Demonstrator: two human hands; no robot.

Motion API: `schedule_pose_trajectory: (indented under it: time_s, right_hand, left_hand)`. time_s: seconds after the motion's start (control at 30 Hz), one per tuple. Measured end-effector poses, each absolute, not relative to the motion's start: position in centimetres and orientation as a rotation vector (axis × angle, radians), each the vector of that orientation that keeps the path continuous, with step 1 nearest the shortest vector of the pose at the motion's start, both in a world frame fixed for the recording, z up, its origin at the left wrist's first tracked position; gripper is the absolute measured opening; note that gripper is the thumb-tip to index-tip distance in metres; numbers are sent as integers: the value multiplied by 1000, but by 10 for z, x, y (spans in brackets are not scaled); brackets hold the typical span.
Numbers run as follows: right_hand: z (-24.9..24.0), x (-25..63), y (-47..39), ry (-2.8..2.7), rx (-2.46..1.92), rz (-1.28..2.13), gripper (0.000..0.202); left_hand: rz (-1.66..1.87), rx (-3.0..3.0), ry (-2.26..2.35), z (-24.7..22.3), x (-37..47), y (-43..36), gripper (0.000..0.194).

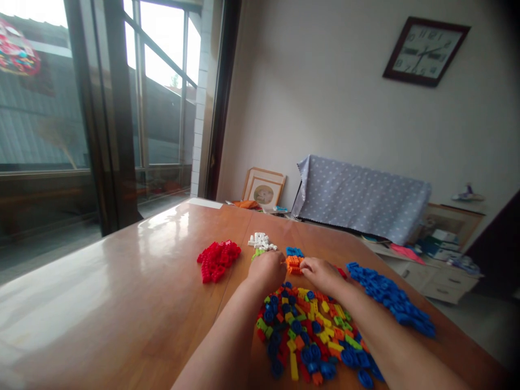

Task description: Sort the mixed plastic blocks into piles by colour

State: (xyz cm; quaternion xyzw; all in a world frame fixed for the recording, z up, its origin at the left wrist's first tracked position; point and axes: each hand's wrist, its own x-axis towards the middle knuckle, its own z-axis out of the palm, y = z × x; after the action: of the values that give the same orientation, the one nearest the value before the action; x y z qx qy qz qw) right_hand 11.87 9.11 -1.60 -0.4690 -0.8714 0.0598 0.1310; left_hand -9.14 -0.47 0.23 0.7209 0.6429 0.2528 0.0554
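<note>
My left hand (268, 269) and my right hand (323, 274) are on either side of a small group of orange toy bricks (294, 265). The left fingers curl in at the group's left edge, and what they hold, if anything, is hidden. At its right edge, my right fingertips are pinched against an orange brick. A few blue bricks (294, 251) lie just behind the orange ones. Green bricks (258, 253) show partly behind my left hand, with white bricks (262, 241) beyond. Below my hands spreads a mixed heap of coloured bricks (314, 330).
Red bricks (218, 260) are piled on the wooden table (134, 309) to the left. A long pile of blue bricks (390, 298) lies near the right edge. Beyond the table stand a cloth-covered object (361, 195) and a white cabinet (442, 281).
</note>
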Motion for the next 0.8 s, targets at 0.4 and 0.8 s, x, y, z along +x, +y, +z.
schedule_pose_trajectory:
  time_s: [0.4,0.8]
  right_hand:
    - [-11,187,84,-2361,-1435,506,10]
    - [-26,221,60,-2476,-1487,898,21]
  left_hand:
    - [546,2178,1922,-2,-82,-1,27]
    - [409,2281,1837,0,-71,-5,25]
